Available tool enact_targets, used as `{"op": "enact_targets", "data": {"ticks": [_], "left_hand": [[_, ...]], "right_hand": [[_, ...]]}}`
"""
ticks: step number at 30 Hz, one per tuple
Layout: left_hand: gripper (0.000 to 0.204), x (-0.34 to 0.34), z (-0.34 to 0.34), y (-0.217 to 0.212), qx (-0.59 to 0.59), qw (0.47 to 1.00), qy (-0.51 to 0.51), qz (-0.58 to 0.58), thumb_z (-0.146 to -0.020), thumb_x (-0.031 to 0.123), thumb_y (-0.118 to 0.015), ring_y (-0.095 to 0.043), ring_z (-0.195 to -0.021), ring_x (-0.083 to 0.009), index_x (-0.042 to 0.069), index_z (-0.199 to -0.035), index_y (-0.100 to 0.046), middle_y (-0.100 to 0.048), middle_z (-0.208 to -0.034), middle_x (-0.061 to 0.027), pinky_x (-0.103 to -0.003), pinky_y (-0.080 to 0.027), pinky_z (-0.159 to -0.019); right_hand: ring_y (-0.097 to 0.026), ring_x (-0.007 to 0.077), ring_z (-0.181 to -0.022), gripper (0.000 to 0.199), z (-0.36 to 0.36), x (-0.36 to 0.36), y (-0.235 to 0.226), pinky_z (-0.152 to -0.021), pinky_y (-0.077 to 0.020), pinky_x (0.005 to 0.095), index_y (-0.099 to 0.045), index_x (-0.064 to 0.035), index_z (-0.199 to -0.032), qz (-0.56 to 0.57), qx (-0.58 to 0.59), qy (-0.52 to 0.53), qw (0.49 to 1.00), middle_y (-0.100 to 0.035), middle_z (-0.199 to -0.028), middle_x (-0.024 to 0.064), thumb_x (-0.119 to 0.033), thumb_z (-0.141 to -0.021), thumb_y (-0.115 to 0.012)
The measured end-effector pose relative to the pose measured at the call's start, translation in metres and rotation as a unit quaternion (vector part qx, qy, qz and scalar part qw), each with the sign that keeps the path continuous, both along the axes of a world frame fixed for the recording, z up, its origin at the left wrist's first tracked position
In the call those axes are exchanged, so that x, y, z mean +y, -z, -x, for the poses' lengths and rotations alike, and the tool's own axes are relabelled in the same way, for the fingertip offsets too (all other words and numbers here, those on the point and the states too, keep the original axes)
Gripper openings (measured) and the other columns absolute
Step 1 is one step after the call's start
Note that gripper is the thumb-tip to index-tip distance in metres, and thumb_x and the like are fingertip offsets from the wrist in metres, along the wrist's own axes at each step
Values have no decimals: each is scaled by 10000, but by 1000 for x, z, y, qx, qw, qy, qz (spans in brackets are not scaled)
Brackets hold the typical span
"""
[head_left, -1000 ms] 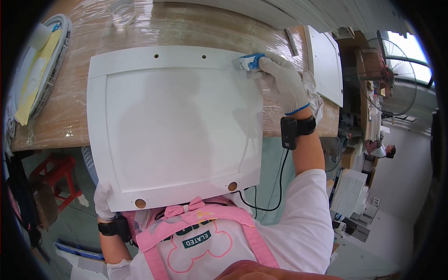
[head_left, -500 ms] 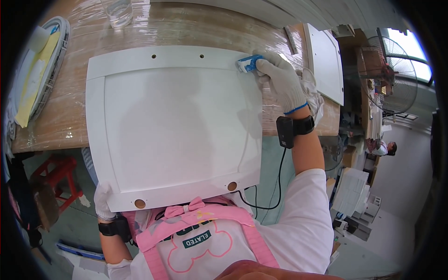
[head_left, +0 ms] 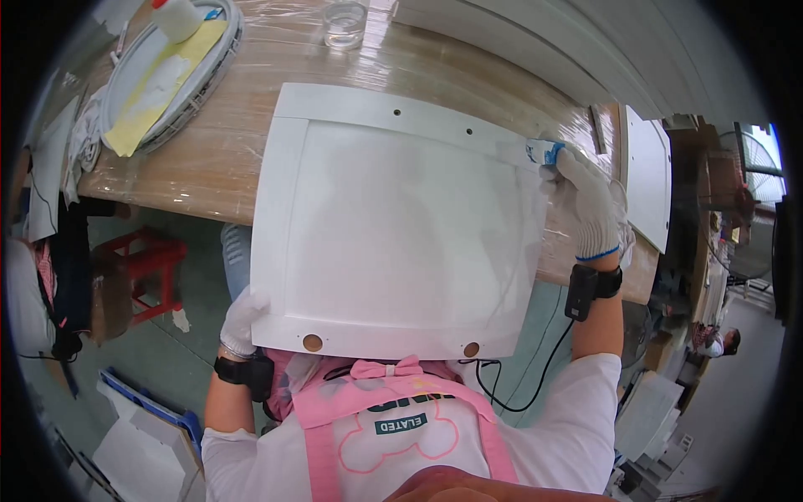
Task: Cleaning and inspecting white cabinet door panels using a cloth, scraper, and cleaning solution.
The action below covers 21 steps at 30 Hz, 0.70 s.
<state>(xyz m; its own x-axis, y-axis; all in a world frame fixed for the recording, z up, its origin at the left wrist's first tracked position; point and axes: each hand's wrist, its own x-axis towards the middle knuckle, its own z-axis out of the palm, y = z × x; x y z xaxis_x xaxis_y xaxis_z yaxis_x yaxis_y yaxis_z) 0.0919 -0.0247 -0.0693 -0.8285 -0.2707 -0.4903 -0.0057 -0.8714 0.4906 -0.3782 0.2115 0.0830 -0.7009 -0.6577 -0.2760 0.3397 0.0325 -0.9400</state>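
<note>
A white framed panel [head_left: 401, 226], like a cabinet door, lies partly on the table and reaches over its near edge toward my apron. Two small holes show along its far rail and two larger round ones along its near rail. My gloved right hand [head_left: 587, 194] is closed on a small blue-and-white piece [head_left: 544, 152], whose kind I cannot make out, against the panel's far right corner. At the near left corner, my gloved left hand [head_left: 245, 320] grips the panel's edge. Its fingertips are partly hidden there.
The table [head_left: 205, 180] is wrapped in clear film. On it stand a glass of clear liquid [head_left: 345, 29] and a round tub [head_left: 117, 100] bearing a yellow sheet [head_left: 180, 71] and white bottle [head_left: 177, 18]. Another white panel [head_left: 646, 180] lies right. A red stool [head_left: 150, 268] stands left.
The view has turned, so panel and table sit farther right and tilted. My right hand still holds the blue-and-white piece at the far right corner; my left hand stays at the near left corner.
</note>
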Motion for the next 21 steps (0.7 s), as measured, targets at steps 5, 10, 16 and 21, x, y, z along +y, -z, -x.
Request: {"op": "enact_targets", "data": {"ticks": [5, 10, 16, 21], "left_hand": [[634, -2, -7, 0, -12, 997, 38, 62, -932, 302, -658, -628, -1133, -221, -80, -1389, -440, -604, -1294, -151, -341, -512, -960], [675, -1, -4, -4, -9, 997, 42, 68, -928, 351, -664, -600, -1170, -208, -73, -1399, -433, -595, -1304, -136, -339, -490, -989], [741, -2, 10, -18, 56, 995, 57, 55, -904, 332, -671, -554, -1235, -212, -74, -1445, -367, -540, -1372, -138, -338, -462, -1023], [796, -6, 13, -19, 119, 990, 78, -14, -888, 330, -696, -541, -1257, -222, -72, -1467, -326, -511, -1405, -151, -350, -449, -1042]], "right_hand": [[-627, 135, -820, 246, -28, -31, -11, -730, -533, 257, -609, 56, -1160, 54, -61, -61, 995, -664, -998, 86, -118, -989, -575], [-628, 143, -852, 323, -70, -93, -10, -755, -546, 271, -575, 65, -1251, 80, -94, -99, 987, -658, -1068, 90, -137, -999, -563], [-611, 126, -880, 361, -88, -143, 6, -775, -535, 260, -549, 58, -1310, 77, -122, -168, 975, -653, -1137, 88, -152, -1018, -530], [-593, 110, -874, 365, -104, -173, 2, -763, -519, 245, -543, 59, -1318, 49, -92, -196, 975, -652, -1117, 77, -153, -1023, -522]]}}
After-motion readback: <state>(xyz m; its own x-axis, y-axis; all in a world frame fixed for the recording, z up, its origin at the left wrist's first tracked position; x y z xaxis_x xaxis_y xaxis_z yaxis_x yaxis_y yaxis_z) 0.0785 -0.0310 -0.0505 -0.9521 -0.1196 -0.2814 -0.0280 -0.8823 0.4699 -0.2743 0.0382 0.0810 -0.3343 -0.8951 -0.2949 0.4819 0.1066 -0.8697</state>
